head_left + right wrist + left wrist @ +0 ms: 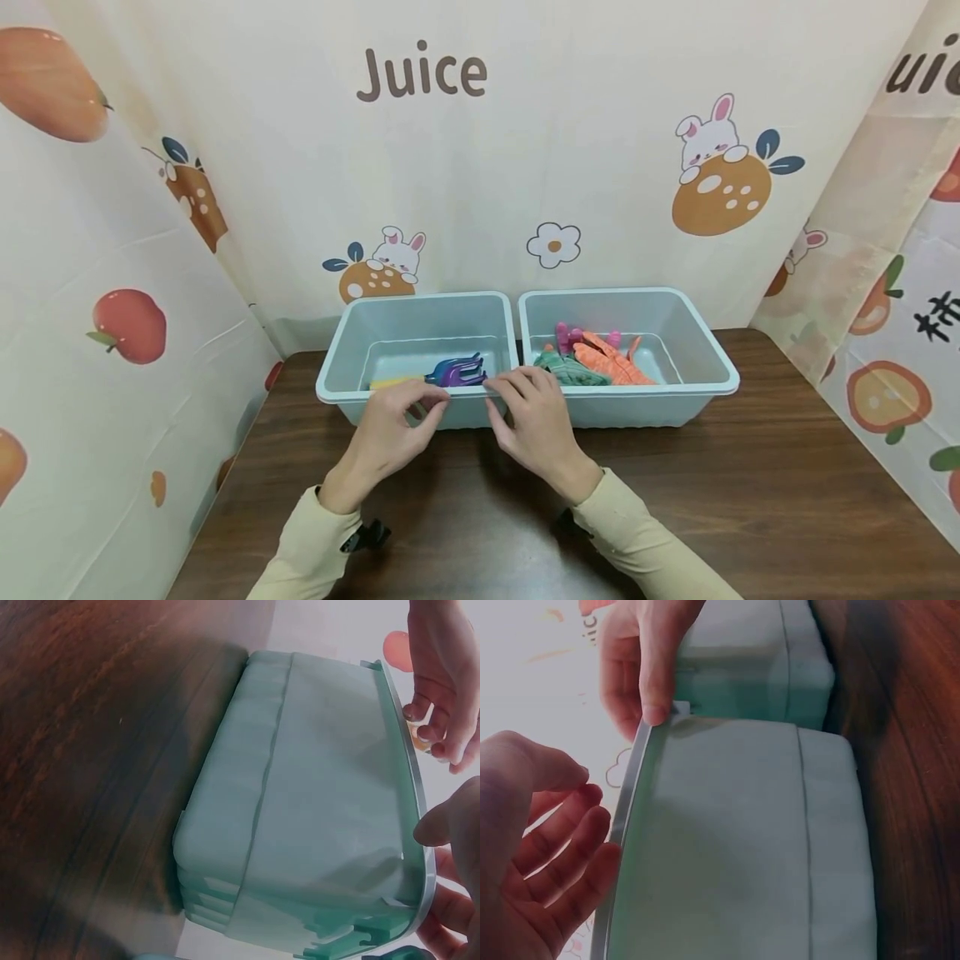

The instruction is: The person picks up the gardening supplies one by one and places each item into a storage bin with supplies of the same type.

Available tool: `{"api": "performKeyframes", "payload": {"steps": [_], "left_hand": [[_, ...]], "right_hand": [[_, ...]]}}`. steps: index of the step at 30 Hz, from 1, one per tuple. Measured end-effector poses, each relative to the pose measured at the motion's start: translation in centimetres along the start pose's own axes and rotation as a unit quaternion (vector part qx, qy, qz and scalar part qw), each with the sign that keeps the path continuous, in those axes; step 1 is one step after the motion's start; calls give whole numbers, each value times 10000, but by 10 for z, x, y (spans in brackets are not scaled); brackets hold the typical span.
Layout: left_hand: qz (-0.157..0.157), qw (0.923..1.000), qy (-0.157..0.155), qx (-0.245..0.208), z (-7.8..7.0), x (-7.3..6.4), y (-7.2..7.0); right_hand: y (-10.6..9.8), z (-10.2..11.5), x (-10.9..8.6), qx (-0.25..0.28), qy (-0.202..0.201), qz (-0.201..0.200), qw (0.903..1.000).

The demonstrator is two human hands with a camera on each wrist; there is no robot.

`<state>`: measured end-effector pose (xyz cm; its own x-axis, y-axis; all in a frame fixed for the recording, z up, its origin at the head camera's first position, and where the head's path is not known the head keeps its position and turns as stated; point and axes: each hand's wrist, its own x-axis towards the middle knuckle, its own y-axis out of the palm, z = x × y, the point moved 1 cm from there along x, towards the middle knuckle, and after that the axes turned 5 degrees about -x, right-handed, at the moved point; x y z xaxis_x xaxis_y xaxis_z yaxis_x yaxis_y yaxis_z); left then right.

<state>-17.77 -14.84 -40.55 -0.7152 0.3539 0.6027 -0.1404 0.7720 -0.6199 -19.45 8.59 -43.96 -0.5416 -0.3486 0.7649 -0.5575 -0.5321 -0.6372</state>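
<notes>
Two light blue plastic bins stand side by side in the head view. At the front rim of the left bin (420, 304) is my left hand (393, 425), its fingers loosely bent and nothing in them. My right hand (532, 417) grips that bin's rim near its right front corner, with the thumb (433, 827) on the outer wall and the fingers over the edge. Inside the left bin lie a glossy blue-purple thing with several prongs (457, 371) and a yellow piece (386, 383), partly hidden by the front wall.
The right bin (682, 312) holds an orange toy-like figure (611, 362), a green one (573, 371) and a magenta piece (567, 337). Both bins stand on a dark wooden table (675, 500). A printed cloth (465, 167) hangs close behind them and along both sides.
</notes>
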Motion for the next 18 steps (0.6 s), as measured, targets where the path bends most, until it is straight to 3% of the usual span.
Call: {"api": "performKeyframes", "payload": {"steps": [8, 18], "left_hand": [[626, 9955, 156, 689, -9, -7, 4], [363, 9951, 425, 814, -15, -19, -2]], "right_hand": [[-9, -4, -4, 235, -201, -133, 9994], [-28, -17, -22, 1035, -188, -737, 9917]]}}
